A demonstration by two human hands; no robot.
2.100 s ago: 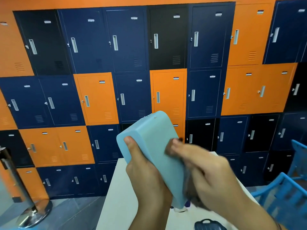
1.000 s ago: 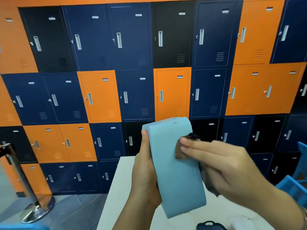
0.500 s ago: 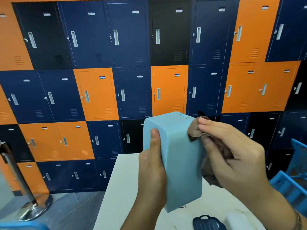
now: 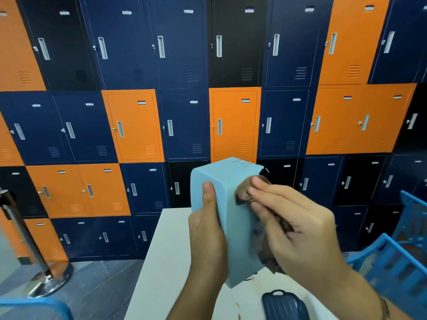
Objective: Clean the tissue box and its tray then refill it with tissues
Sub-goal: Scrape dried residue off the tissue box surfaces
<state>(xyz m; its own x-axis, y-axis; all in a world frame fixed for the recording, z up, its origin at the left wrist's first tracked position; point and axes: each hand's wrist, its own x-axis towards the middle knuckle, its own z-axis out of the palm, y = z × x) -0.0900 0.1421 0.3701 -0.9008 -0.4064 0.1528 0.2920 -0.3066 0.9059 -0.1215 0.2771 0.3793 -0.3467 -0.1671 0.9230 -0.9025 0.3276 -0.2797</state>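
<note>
Light blue tissue box (image 4: 233,227) held up in the air above the near part of the white worktop (image 4: 161,262), stood on end, long axis near vertical, tilted slightly. Scuff marks on its top end face.

Left hand (image 4: 205,236) grips the box from the left side, thumb laid flat up the front-left edge. Its other fingers go round behind the box, hidden.

Right hand (image 4: 298,229) holds a brown cloth (image 4: 245,190) against the box's right face near the upper end. Right fingers (image 4: 270,195) lie close together, slightly bent, clamping the cloth onto the box. The rest of the cloth is bunched under the palm and hangs down to the lower right edge of the box. Thin band on the right wrist.

On the worktop just below the box is a dark blue ribbed piece (image 4: 284,306) with a small loop at its top, cut by the frame edge; cannot tell what it is. Small brown specks lie on the worktop beside it.

Blue slatted chair (image 4: 397,262) to the right of the worktop. Another blue edge (image 4: 34,308) at bottom left, blurred. Chrome post on a round base (image 4: 23,239) on the grey floor (image 4: 92,285) at left. Behind it all is a wall of lockers (image 4: 134,125), navy, orange and black doors, all closed.
</note>
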